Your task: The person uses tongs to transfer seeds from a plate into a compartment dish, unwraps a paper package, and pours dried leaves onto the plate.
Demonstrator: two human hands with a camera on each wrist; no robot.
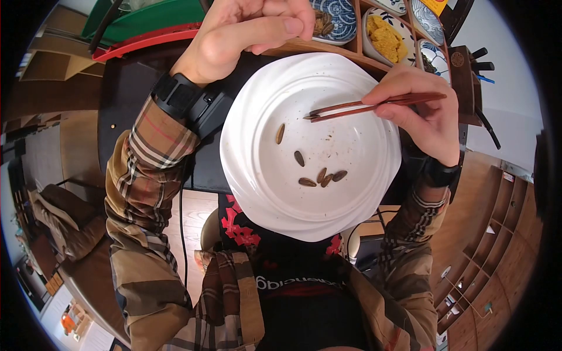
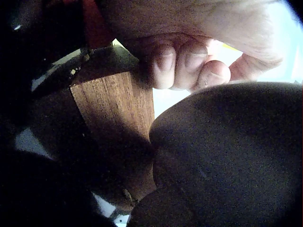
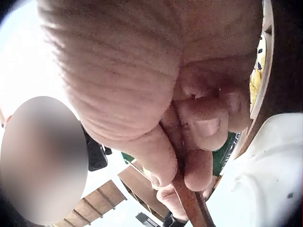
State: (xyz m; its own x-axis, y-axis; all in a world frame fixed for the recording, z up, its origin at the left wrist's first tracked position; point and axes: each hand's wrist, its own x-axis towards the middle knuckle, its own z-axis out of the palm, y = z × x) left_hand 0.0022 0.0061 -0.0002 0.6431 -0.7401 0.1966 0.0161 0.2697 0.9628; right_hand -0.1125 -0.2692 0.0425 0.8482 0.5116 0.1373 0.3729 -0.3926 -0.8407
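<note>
My right hand (image 1: 418, 114) grips a pair of reddish-brown wooden chopsticks (image 1: 404, 100), also close up in the right wrist view as chopsticks (image 3: 191, 203) between thumb and fingers. Their tips reach over the white bowl (image 1: 240, 140), and a small dark seed (image 1: 308, 117) shows right at the tips. Several striped sunflower seeds (image 1: 322, 175) lie on the bowl's floor with small crumbs. Over the bowl's far left rim hovers my left hand (image 1: 246, 38), loosely curled with nothing visible in it. In the left wrist view its curled fingers (image 2: 189, 61) appear above a wooden edge.
Beyond the bowl stands a wooden compartment tray (image 1: 345, 52) with patterned dishes, one holding yellow food (image 1: 386, 38), another brownish pieces (image 1: 323, 23). A green and red container (image 1: 143, 26) is at far left. A dark brown holder (image 1: 465, 79) with pens stands at right.
</note>
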